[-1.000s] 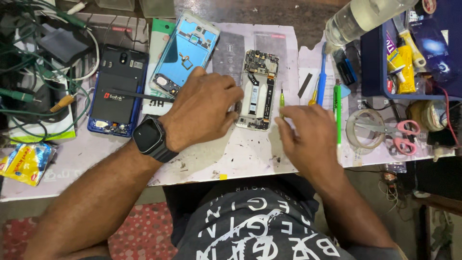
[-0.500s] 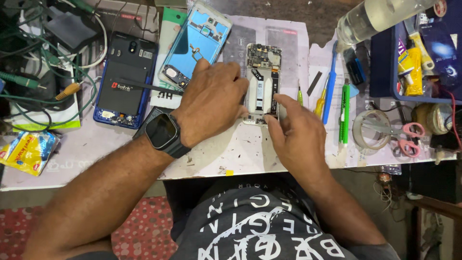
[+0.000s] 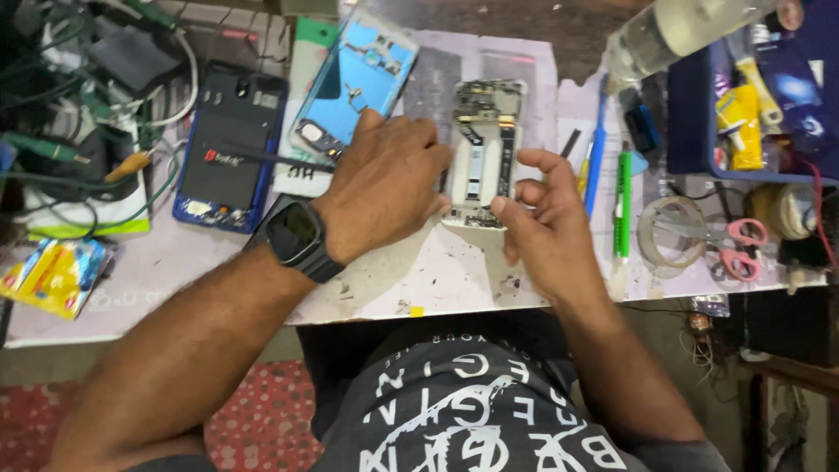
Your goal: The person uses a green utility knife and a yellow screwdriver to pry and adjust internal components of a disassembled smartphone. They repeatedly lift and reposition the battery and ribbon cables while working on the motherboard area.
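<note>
Left hand (image 3: 384,188) lies palm-down, fingers (image 3: 419,140) spread; right hand (image 3: 546,227) curls its fingers (image 3: 546,162) inward.

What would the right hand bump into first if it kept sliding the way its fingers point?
The right hand points up and left, so it would probably meet the opened phone first; its fingertips look almost on the phone's right edge already.

The opened phone (image 3: 483,153) lies at frame centre on the tabletop (image 3: 437,271), between both hands. A second phone (image 3: 357,83) lies upper left of it, scissors (image 3: 730,240) far right.
</note>
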